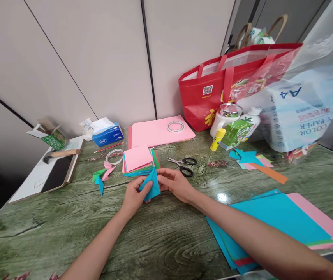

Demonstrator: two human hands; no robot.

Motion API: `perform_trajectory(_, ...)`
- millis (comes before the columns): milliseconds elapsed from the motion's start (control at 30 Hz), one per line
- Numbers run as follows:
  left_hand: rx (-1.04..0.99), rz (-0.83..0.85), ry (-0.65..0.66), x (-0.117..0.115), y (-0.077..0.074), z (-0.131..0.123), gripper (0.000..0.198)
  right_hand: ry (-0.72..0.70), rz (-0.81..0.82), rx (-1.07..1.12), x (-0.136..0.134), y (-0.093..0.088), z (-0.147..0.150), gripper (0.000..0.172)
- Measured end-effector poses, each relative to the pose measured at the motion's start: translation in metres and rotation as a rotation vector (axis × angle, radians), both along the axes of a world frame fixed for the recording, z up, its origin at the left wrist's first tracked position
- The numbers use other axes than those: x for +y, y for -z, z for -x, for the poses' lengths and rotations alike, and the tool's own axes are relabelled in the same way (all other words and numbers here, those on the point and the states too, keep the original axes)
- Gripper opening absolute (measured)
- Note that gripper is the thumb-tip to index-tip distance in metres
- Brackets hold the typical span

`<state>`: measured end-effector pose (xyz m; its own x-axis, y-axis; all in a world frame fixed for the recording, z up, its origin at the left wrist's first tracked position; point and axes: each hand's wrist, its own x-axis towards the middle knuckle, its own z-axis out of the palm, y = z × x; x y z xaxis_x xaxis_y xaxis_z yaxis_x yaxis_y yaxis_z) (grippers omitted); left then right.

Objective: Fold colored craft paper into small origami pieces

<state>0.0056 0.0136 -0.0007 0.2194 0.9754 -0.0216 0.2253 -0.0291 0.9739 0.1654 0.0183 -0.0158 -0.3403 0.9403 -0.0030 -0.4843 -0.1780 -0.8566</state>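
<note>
- Over the bench, our left hand grips folded blue paper.
- Our right hand pinches its edge.
- Beyond lie paper squares and scissors.

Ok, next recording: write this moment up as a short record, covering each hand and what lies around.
Left hand: holding a folded blue paper
Right hand: at that paper's right edge; grip unclear
Just beyond hands: small paper stack, pink on top; scissors to its right
Left side: folded paper pieces in green, pink and blue
Right side: large blue sheets, partly under the right forearm
Back: tissue box, red bag
</note>
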Motion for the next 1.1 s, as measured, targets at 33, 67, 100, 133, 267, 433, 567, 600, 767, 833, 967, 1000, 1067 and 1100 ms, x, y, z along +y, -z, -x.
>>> perform_trajectory(33, 0.017, 0.005, 0.013, -0.001, -0.001, 0.0, 0.023, -0.031, 0.007, 0.002, 0.0, 0.0, 0.0, 0.031)
perform_trajectory(67, 0.04, 0.007, 0.021, -0.002, -0.002, 0.0, 0.023, -0.06, 0.013, -0.001, 0.0, 0.0, -0.001, 0.032)
perform_trajectory(100, 0.061, 0.005, 0.022, -0.002, -0.003, -0.001, 0.023, -0.083, 0.015, -0.007, 0.0, 0.0, -0.001, 0.032)
perform_trajectory(133, 0.077, 0.0, 0.019, -0.003, -0.004, -0.001, 0.023, -0.098, 0.016, -0.014, 0.001, 0.001, -0.002, 0.033)
perform_trajectory(267, 0.084, -0.025, 0.003, -0.004, -0.006, -0.003, 0.021, -0.097, 0.028, -0.007, 0.003, 0.001, -0.003, 0.032)
perform_trajectory(433, -0.049, -0.11, -0.105, -0.001, -0.001, -0.004, 0.025, -0.047, 0.036, 0.052, 0.002, -0.001, -0.002, 0.028)
perform_trajectory(567, 0.018, -0.337, -0.148, 0.002, 0.001, -0.002, 0.012, 0.018, 0.032, 0.077, 0.002, -0.003, -0.001, 0.028)
perform_trajectory(600, 0.044, -0.364, -0.139, 0.002, 0.001, -0.001, 0.014, 0.041, 0.037, 0.08, 0.003, -0.003, -0.001, 0.029)
perform_trajectory(767, 0.021, -0.406, -0.117, 0.001, 0.002, -0.001, 0.021, 0.148, 0.055, 0.092, 0.005, -0.003, 0.0, 0.031)
perform_trajectory(833, 0.004, -0.399, -0.138, 0.002, 0.003, -0.002, 0.019, 0.154, 0.04, 0.084, 0.004, -0.002, 0.001, 0.03)
perform_trajectory(967, -0.077, -0.375, -0.178, 0.004, 0.006, -0.001, 0.006, 0.147, -0.078, 0.039, 0.004, 0.001, 0.001, 0.032)
perform_trajectory(1000, -0.101, -0.373, -0.176, 0.005, 0.006, 0.0, 0.005, 0.147, -0.123, -0.001, 0.004, 0.002, 0.0, 0.032)
perform_trajectory(1067, -0.132, -0.37, -0.166, 0.006, 0.006, 0.001, 0.004, 0.166, -0.211, -0.109, 0.005, 0.002, -0.001, 0.027)
perform_trajectory(1100, -0.14, -0.37, -0.165, 0.006, 0.006, 0.001, 0.003, 0.185, -0.244, -0.16, 0.005, 0.002, -0.002, 0.024)
